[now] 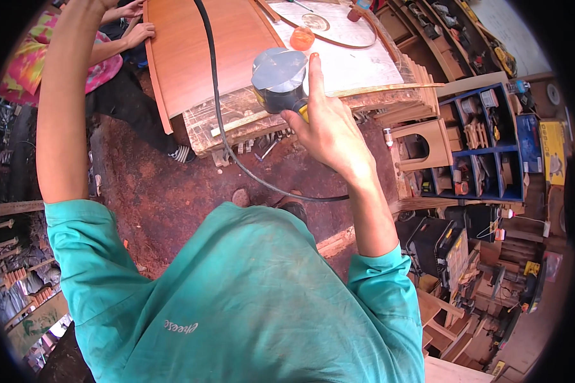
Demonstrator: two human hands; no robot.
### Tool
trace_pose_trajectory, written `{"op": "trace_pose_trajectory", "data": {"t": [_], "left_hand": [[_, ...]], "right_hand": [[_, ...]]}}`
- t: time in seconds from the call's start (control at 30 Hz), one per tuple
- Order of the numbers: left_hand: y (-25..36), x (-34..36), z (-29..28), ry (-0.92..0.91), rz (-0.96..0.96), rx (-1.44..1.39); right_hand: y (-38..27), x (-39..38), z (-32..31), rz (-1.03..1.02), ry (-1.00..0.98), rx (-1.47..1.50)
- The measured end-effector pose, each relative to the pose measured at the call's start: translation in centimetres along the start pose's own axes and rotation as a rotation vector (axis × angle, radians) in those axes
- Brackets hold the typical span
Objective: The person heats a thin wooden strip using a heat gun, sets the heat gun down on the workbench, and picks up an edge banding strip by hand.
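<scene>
My right hand [335, 134] grips a black and yellow power sander [280, 102] over the near edge of the workbench. Its round grey pad [279, 69] faces up, and my index finger stretches past its side. My left arm [64, 115] reaches up along the left side; its hand lies beyond the top edge of the picture. A reddish-brown wooden panel [185, 57] with a raised edge strip lies on the bench [236, 127]. A black cable [216, 96] hangs across the panel and loops down towards my right wrist.
At the far left, another person's hand [140, 33] rests on the panel's edge. A round orange object [301, 38] and a curved strip [338, 46] lie on the white board [364, 64]. Blue-framed shelving [479, 150] stands right. Reddish-brown floor [160, 185] lies below the bench.
</scene>
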State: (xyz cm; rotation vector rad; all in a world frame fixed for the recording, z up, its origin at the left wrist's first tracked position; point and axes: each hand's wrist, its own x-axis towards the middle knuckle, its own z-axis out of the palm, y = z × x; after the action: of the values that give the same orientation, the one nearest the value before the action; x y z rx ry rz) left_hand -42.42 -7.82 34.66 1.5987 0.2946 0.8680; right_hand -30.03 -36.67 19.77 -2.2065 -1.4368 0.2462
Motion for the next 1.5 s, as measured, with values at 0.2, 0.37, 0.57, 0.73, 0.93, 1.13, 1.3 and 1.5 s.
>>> {"op": "trace_pose_trajectory", "data": {"t": [0.2,0.37,0.57,0.73,0.93,1.13,1.3,1.5], "left_hand": [[-0.4,0.0,1.0,0.031,0.007,0.056],[-0.3,0.1,0.8,0.022,-0.011,0.020],[-0.7,0.5,0.2,-0.016,-0.012,-0.006],[-0.6,0.5,0.8,-0.004,-0.003,-0.038],[-0.8,0.5,0.4,-0.008,-0.002,-0.065],[-0.2,0.1,0.1,-0.002,-0.005,-0.058],[0.0,-0.3,0.2,0.007,-0.036,-0.078],[0.0,-0.6,0.9,0.009,0.023,-0.039]], "right_hand": [[-1.0,-0.3,-0.2,-0.003,-0.035,0.128],[-0.8,-0.1,-0.2,0.000,-0.058,0.120],[-0.2,0.0,-1.5,0.136,-0.062,0.008],[0.2,-0.4,-1.5,0.012,0.025,0.066],[-0.1,-0.6,-1.6,-0.009,-0.019,0.191],[1.9,-0.6,-1.4,-0.008,0.096,0.013],[0.8,-0.5,-3.4,0.127,0.030,-0.030],[1.2,-0.7,-3.6,0.163,0.017,-0.014]]}}
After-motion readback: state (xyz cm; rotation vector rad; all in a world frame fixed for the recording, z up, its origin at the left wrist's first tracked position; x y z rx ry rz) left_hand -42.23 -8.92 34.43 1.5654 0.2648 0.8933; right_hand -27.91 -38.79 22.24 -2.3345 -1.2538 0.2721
